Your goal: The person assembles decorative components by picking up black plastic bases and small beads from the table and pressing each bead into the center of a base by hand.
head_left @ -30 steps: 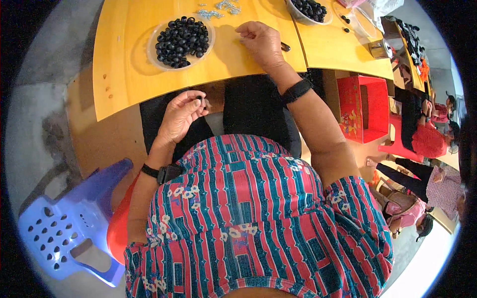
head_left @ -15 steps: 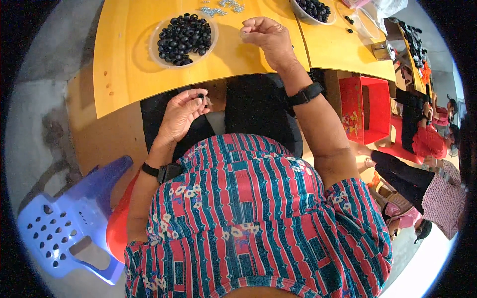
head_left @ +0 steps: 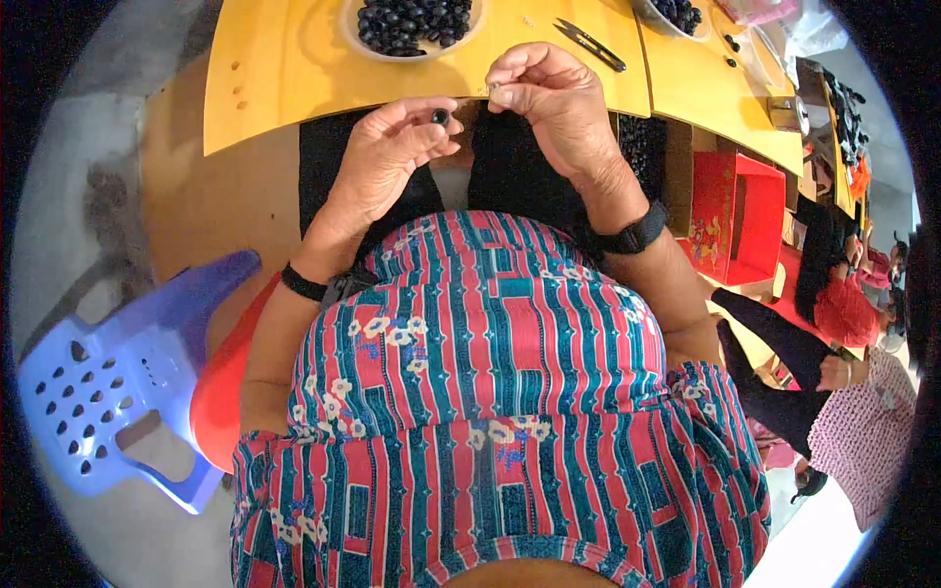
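Between the fingertips of my left hand is a small round black piece, its kind too small to tell. My right hand is pinched on a tiny pale, shiny piece just to the right of it, a short gap apart. Both hands hover at the front edge of the yellow table, over my lap. Beyond them stands a clear round bowl filled with similar black pieces. Black thread snips lie on the table beyond my right hand.
At the far right is a second bowl of black pieces, with a metal tin nearer. A red box sits below the table on the right. To my left stands a blue plastic chair. Other people sit farther right.
My right hand has come back from over the table, nearer my left hand, with the tiny piece pinched. My left hand has risen with the black piece. The view has shifted, bringing the snips into sight.
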Action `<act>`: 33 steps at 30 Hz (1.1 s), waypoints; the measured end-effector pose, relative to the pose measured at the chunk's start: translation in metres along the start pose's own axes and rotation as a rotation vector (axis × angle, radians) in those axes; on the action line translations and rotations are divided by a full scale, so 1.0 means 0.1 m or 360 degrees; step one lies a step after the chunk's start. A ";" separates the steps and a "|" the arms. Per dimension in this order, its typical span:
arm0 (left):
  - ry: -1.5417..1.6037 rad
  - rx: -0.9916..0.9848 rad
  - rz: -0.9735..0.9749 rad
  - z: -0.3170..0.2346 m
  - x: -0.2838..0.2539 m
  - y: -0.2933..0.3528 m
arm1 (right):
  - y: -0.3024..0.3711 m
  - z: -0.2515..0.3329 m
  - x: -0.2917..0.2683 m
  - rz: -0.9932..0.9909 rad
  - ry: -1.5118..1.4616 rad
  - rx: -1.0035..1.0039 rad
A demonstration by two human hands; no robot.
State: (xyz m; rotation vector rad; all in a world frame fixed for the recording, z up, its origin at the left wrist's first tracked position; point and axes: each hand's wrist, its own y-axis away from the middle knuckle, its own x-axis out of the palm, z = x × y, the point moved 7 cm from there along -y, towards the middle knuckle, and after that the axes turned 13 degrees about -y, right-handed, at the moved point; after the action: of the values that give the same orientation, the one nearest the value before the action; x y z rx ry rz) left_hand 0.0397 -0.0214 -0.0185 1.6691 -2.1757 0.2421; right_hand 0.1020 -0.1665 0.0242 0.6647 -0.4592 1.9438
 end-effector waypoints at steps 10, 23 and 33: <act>-0.0405 0.0157 -0.0263 -0.11 -0.04 0.00 | 0.06 0.00 0.20 0.0026 0.0208 -0.0095; -0.0735 0.0258 -0.0345 -0.28 0.08 0.02 | 0.12 0.07 0.35 0.0125 0.0690 -0.0099; -0.0183 0.0073 -0.0189 -0.13 0.14 -0.01 | 0.13 0.07 0.36 0.0258 0.0576 -0.0065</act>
State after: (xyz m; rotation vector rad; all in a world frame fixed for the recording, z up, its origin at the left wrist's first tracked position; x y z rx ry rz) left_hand 0.0406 -0.0293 -0.0012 1.8729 -2.1571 0.1681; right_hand 0.0790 -0.1519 0.0519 0.2446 -0.3326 2.1449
